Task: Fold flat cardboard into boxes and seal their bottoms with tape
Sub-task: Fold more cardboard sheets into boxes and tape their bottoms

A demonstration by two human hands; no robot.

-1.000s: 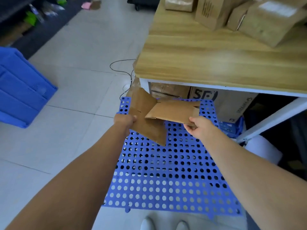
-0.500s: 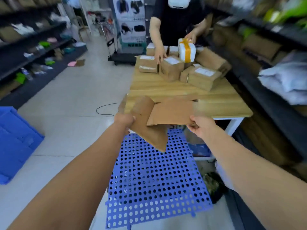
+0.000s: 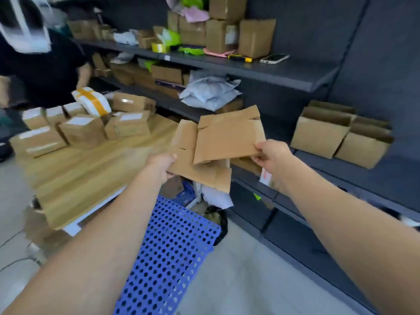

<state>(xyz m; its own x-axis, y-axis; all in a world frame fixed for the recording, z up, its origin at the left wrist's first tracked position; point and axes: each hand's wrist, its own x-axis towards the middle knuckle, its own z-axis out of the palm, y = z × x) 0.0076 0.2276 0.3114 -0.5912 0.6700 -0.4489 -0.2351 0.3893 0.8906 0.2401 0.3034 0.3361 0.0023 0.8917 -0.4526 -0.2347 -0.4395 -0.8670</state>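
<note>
1. So, two cardboard flats are up in mid-air at centre view, betw. the table on the L and the shelving on the R. The upper flat (image 3: pixel 229 137) lies across the lower flat (image 3: pixel 188 164), overlapping and touching it.
2. The left hand (image 3: pixel 162 165) grips the lower flat's near-L edge, thumb on top, fingers curled under. The right hand (image 3: pixel 271 155) pinches the upper flat's near-R corner, thumb on top.
3. Both flats are tilted. The lower one slopes down to the R w/ a short slit showing near the thumb; the upper one's far edge is higher, w/ a notched flap.
4. Below them a blue perforated mat (image 3: pixel 172 258) lies on the floor, its far end under the table. A black bag (image 3: pixel 217 221) sits just beside its far-R corner.
5. To the L is a wooden table (image 3: pixel 91 176); the flats hide part of its R edge. At its far end is a cluster of sealed boxes (image 3: pixel 84 130) w/ white labels, and a white parcel (image 3: pixel 92 101) w/ orange tape is among them.
6. Behind the table, far L, stands another person (image 3: pixel 45 71) in a dark top, blurred.
7. To the R is dark shelving (image 3: pixel 295 73). Open-top boxes (image 3: pixel 322 133) stand just R of the right hand, and grey mailer bags (image 3: pixel 211 92) lie on the shelf behind the flats.
8. The top shelf holds a phone (image 3: pixel 274 58), a yellow-black tool (image 3: pixel 239 57), a tape roll (image 3: pixel 160 47) and more boxes.
</note>
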